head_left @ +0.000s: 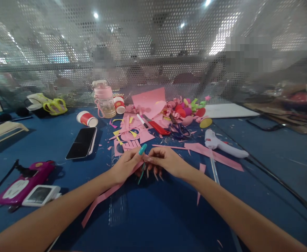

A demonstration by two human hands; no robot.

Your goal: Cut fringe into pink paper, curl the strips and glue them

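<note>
My two hands meet above the blue tabletop, fingers closed and tips nearly touching. My left hand (128, 161) pinches a long pink paper strip (101, 198), whose free tail hangs down toward the lower left. At the strip's upper end, my right hand (166, 160) pinches with thumb and forefinger, the other fingers curled below. A glossy teal tip (142, 149) shows at my left thumb; whether it is a nail is unclear. Between the hands a thin green stem-like piece (141, 176) points down, partly hidden by fingers. Beneath the left forearm lies a clear ruler (114, 210).
Pink paper scraps (128, 134), a red-handled cutter (158, 126), dark scissors (179, 131) and paper flowers (185, 110) lie ahead. A white glue gun (225, 145) with a cord is right. Left are a phone (82, 143), paper cup (87, 119), pink bottle (105, 99) and purple pouch (25, 183).
</note>
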